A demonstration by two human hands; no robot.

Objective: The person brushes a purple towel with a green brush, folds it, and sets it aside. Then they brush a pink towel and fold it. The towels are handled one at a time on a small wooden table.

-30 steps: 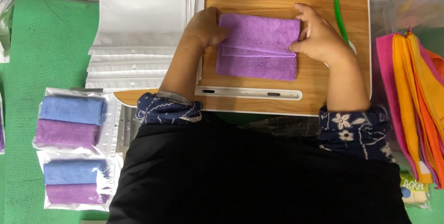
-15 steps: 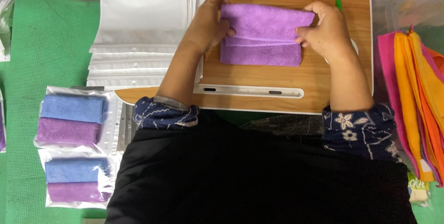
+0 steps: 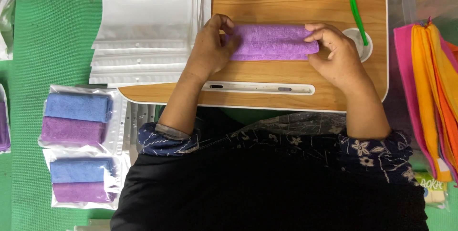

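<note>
A purple cloth (image 3: pixel 274 41) lies folded into a narrow strip on a small wooden lap table (image 3: pixel 291 0). My left hand (image 3: pixel 212 45) presses on the strip's left end with its fingers curled over the edge. Over at the other end, my right hand (image 3: pixel 334 52) holds the cloth down with thumb and fingertips. Both hands rest flat on the tabletop around the cloth.
A stack of clear plastic bags (image 3: pixel 143 21) lies left of the table. Two sealed packs, each with a blue and a purple cloth (image 3: pixel 78 119) (image 3: pixel 83 183), sit on the green mat (image 3: pixel 52 40). Pink and orange cloths (image 3: pixel 431 88) pile at the right. A green brush (image 3: pixel 355 4) lies by a round cup recess.
The purple cloth has been folded over once more, from a wider rectangle into a narrow strip. Both hands have moved with it and now press its two ends.
</note>
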